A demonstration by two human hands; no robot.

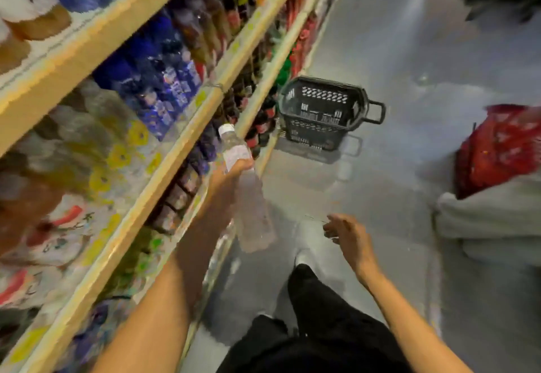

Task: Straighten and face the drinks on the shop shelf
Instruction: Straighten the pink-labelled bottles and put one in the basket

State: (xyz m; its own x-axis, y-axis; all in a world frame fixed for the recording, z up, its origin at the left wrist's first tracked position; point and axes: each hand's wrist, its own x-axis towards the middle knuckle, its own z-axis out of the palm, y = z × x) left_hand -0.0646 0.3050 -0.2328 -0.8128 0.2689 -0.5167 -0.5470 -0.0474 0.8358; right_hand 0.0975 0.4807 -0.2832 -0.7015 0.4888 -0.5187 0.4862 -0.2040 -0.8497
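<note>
My left hand (231, 178) grips a clear water bottle (251, 211) with a white cap, held tilted in the aisle just off the front edge of the lower shelves. My right hand (347, 230) hangs free over the floor with loosely curled fingers, holding nothing. The shelf unit (164, 164) on the left carries rows of drinks: blue-labelled bottles (164, 80), dark bottles with red caps (260, 126) and yellow-labelled packs (117, 153). The view is blurred by motion.
A black plastic shopping basket (322, 112) stands on the grey floor beside the shelf's far end. A red bag (497, 150) on a white sack (491, 220) sits at the right. My dark trouser legs (316, 328) are below.
</note>
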